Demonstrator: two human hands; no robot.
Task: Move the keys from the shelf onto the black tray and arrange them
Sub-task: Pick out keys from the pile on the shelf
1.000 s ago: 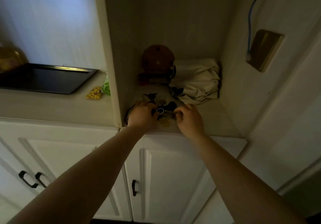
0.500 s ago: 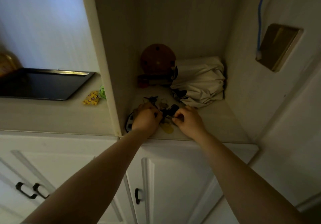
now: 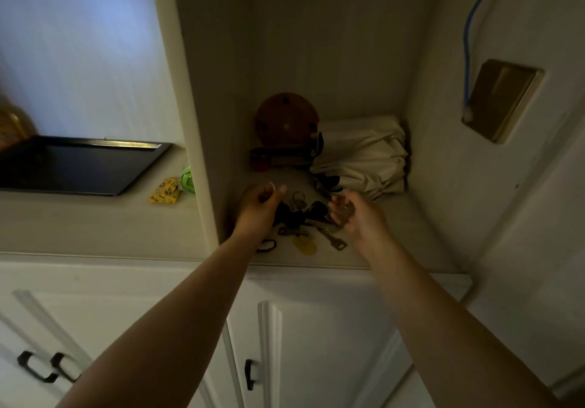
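A pile of keys [image 3: 302,217] with black fobs, rings, a yellow tag [image 3: 305,244] and a long silver key [image 3: 333,238] lies at the front of the shelf [image 3: 392,236]. My left hand [image 3: 258,209] hovers at the pile's left edge with its fingers curled and thumb against fingertip; whether it grips anything is hidden. My right hand [image 3: 359,216] is at the pile's right side, its fingers closed around a small silvery key [image 3: 342,209]. The black tray [image 3: 79,166] sits on the counter to the left, beyond the shelf's side wall.
A round brown wooden object [image 3: 286,119] and a folded cream cloth bag [image 3: 361,154] fill the back of the shelf. A yellow packet [image 3: 165,190] and a green item [image 3: 186,179] lie on the counter between tray and shelf wall. White cabinet doors are below.
Both hands have lifted out of the key pile and moved apart, uncovering more keys. The right hand now has a silvery key in its fingers. The view has tilted slightly.
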